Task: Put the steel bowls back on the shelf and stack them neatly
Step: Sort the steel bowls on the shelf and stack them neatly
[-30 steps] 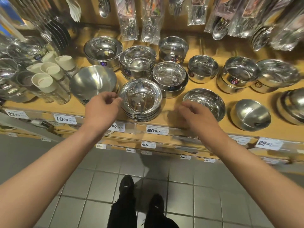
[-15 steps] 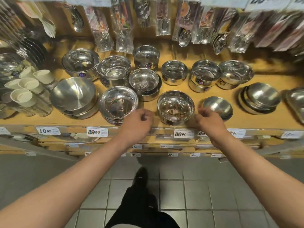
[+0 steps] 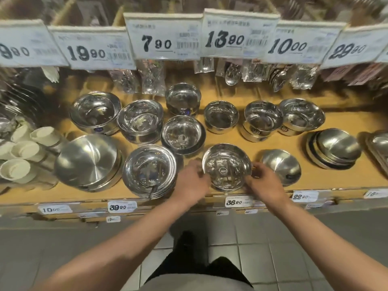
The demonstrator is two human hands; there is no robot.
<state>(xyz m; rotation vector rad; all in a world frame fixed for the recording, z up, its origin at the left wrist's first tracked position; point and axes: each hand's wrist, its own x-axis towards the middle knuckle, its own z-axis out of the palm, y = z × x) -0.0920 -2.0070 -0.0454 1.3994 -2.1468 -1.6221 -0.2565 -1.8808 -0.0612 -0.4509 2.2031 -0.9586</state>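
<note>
A shiny steel bowl (image 3: 226, 166) sits at the front edge of the wooden shelf (image 3: 327, 181). My left hand (image 3: 192, 181) grips its left rim and my right hand (image 3: 262, 182) grips its right rim, fingers curled round the edge. To its left stands a stack of wide steel bowls (image 3: 149, 171). A single matte bowl (image 3: 281, 165) lies tilted just right of my right hand. Several more bowl stacks fill the rows behind, among them one directly behind the held bowl (image 3: 182, 134).
A large brushed bowl stack (image 3: 89, 161) and white cups (image 3: 25, 152) stand at the left. Dark-rimmed bowls (image 3: 336, 148) sit at the right. Packaged spoons (image 3: 231, 74) hang behind under price tags (image 3: 163, 38). Grey floor tiles and my legs lie below.
Both hands closed in from beside the front bowl and now grip its rim on either side. My head moved closer and tilted, bringing the upper price tags into view.
</note>
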